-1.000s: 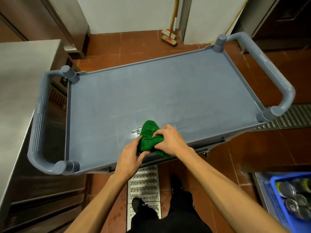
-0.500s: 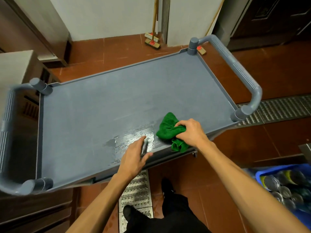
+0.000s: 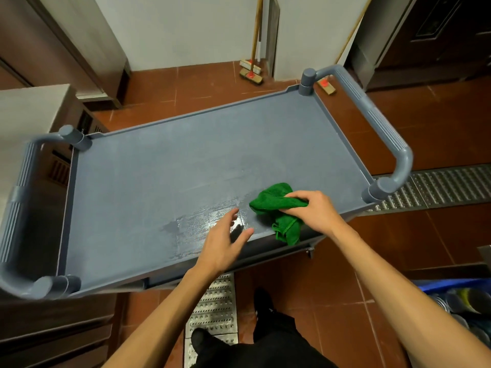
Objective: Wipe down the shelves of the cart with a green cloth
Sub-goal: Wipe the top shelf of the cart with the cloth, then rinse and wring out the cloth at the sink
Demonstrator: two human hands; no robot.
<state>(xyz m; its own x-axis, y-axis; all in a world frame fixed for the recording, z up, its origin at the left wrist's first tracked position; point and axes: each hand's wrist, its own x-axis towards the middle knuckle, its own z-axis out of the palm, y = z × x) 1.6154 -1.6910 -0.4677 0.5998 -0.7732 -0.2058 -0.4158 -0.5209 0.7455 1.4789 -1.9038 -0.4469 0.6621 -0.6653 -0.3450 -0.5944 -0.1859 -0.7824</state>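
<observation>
Nearest the camera, the person's legs in dark trousers stand on the red tiled floor [image 3: 332,288], over a strip of perforated metal drain grating [image 3: 215,301]. Both forearms reach forward from there to the near edge of the cart's top shelf [image 3: 159,181].

The left hand [image 3: 223,243] hovers just above that near edge, fingers spread apart and holding nothing; whether its fingertips touch the surface cannot be told. Beneath and just left of it a wet, glossy patch [image 3: 202,224] shines on the grey plastic.

Just to the right, the right hand [image 3: 313,211] is closed over the green cloth [image 3: 276,208], fingers clamped across the bunched top. The cloth sits on the shelf near its near right corner, and a loose tail droops over the near edge.

The cloth looks soft, light and limp, probably damp, so it should crumple to any shape and slide easily over the smooth plastic. A flat palm pressing a folded pad would likely cover more than the present bunched hold, and the hanging tail could catch on the raised rim.

Farther on, most of the shelf looks dull and dry, so the wiping seems barely begun. A ribbed handle [image 3: 385,144] loops off the right end. Beyond the far edge, a broom [image 3: 251,71] leans at the white wall.
</observation>
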